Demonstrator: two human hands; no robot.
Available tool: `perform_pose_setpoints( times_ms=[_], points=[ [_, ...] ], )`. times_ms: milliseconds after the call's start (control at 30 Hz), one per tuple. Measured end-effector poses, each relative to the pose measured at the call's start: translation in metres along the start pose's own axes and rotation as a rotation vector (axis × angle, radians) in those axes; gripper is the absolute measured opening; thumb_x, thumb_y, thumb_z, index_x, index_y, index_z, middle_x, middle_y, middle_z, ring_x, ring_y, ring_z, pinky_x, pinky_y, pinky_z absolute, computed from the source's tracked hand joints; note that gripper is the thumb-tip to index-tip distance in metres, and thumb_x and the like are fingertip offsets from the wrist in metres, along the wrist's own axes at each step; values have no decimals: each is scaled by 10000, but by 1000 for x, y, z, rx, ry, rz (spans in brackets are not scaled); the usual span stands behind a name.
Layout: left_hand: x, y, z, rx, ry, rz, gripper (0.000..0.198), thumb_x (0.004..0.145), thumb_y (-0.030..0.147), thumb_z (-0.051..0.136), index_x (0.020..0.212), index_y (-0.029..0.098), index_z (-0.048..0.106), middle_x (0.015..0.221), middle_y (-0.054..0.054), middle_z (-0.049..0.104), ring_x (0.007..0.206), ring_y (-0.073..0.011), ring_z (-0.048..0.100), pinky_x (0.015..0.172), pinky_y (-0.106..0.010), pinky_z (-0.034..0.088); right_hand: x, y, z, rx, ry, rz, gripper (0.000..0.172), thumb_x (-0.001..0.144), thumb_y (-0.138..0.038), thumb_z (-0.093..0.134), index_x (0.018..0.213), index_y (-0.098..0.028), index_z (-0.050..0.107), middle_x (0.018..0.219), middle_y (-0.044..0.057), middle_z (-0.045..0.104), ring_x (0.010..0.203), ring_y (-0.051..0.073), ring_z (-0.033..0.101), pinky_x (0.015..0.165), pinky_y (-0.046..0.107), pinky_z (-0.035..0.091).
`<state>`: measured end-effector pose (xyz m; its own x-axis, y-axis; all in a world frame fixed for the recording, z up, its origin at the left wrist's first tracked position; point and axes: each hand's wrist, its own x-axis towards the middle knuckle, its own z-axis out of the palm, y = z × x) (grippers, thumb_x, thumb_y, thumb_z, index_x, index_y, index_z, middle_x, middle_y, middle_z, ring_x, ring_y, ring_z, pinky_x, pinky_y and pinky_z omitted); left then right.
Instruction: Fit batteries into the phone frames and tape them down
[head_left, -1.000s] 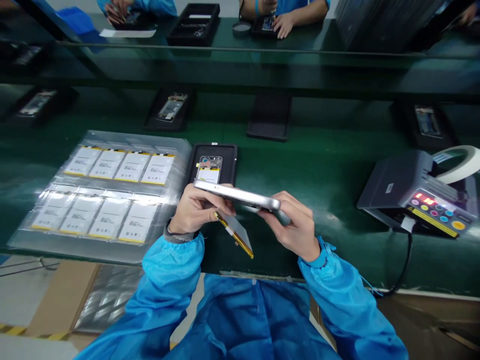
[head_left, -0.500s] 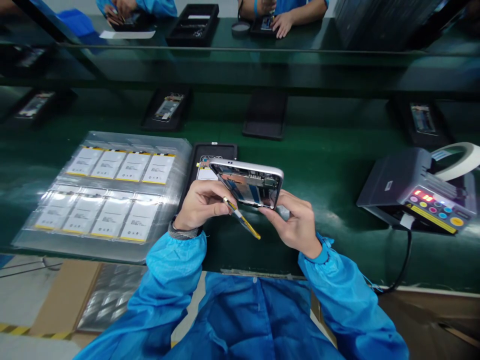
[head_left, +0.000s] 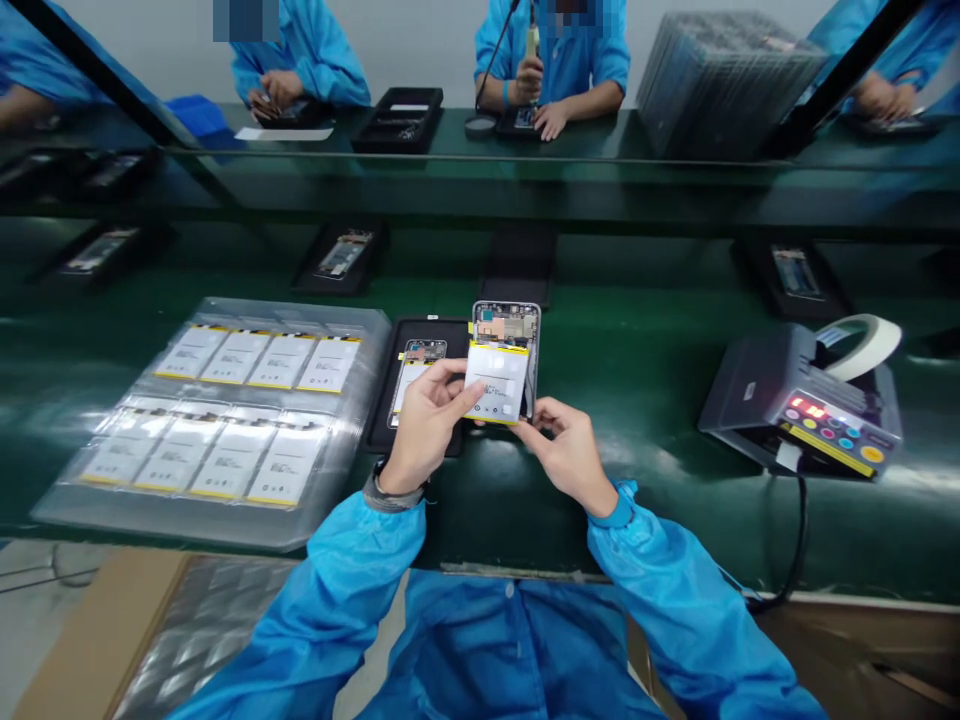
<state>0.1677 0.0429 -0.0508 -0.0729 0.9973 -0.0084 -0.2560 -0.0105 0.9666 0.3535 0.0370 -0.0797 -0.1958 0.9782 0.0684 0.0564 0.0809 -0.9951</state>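
A white battery with yellow edges (head_left: 495,385) is pinched in my left hand (head_left: 427,420), its printed face toward me. Behind it stands an opened phone body (head_left: 510,320), tilted up, with its inner parts showing above the battery. My right hand (head_left: 562,445) grips the phone body by its lower right corner. The battery covers the lower part of the phone, so any contact between them cannot be made out. Just left of them, a black tray (head_left: 390,335) holds another opened phone with a white battery (head_left: 409,385).
A clear plastic tray (head_left: 180,510) with several batteries lies at the left. A grey tape dispenser (head_left: 750,385) with a cable stands at the right. Black trays (head_left: 517,265) line the back below a glass shelf. People in blue sleeves work beyond.
The battery has turned from edge-on to face me and moved up in front of the phone. The phone has swung from nearly flat to upright. The view has tilted up.
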Motion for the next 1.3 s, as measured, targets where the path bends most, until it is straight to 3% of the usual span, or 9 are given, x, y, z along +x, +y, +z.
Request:
perform_pose_setpoints(
  times_ms=[167,333,467,600,733,833,1033,1200,1300],
  points=[
    [2,-4,0,128,95,38,415,769,421,879,1021,167,668,838,-32,694,657,-151,652,578,-256,560,-2,0,5,76,-76,90,390,817,-548,809,769,-201,635,746,36,681,663,183,598,626,283,471],
    [4,-3,-2,512,164,255,305,775,407,853,878,165,700,1083,-59,653,642,-78,557,532,-208,456,-2,0,7,147,-111,129,436,787,-597,834,820,-192,675,752,39,695,650,174,590,610,282,470],
    [5,-5,-6,561,146,195,365,779,432,856,922,186,628,831,0,654,603,-100,567,515,-208,414,-1,-2,7,179,-138,119,445,779,-610,843,813,-197,680,714,24,686,635,177,602,608,292,500],
    [6,-6,-6,426,171,128,590,675,415,940,1009,210,499,729,49,639,581,-102,575,526,-193,419,-2,-3,6,181,-142,114,441,775,-606,851,807,-199,685,698,22,683,632,185,621,589,299,516],
    [9,-3,-4,225,24,-9,668,706,477,913,1155,195,507,761,14,710,680,-173,694,640,-261,558,-2,-3,6,191,-155,129,456,766,-619,861,815,-199,690,693,26,687,640,194,642,586,303,533],
    [10,-2,-4,142,-110,-97,584,745,545,873,1079,159,588,880,-64,769,766,-219,740,735,-331,614,-2,-3,6,217,-169,143,461,758,-615,873,825,-196,694,715,30,699,650,194,655,603,307,549],
    [9,-3,-3,106,-137,-87,518,776,550,856,990,161,590,893,-67,771,728,-194,723,660,-276,580,0,-1,7,267,-241,186,470,772,-577,878,981,-192,708,923,66,765,758,198,707,678,306,584],
    [2,-13,6,94,-208,-132,486,812,539,833,1006,162,596,920,-65,763,784,-198,727,688,-276,571,8,-4,-2,308,-29,125,503,805,-633,828,1018,-215,644,930,64,767,817,242,729,736,353,611],
    [-3,-20,13,95,-242,-163,452,831,515,825,998,163,595,949,-71,762,823,-203,731,729,-286,576,10,-6,-9,290,20,89,485,790,-626,843,938,-219,624,868,58,755,761,242,711,695,352,594]
  ],
)
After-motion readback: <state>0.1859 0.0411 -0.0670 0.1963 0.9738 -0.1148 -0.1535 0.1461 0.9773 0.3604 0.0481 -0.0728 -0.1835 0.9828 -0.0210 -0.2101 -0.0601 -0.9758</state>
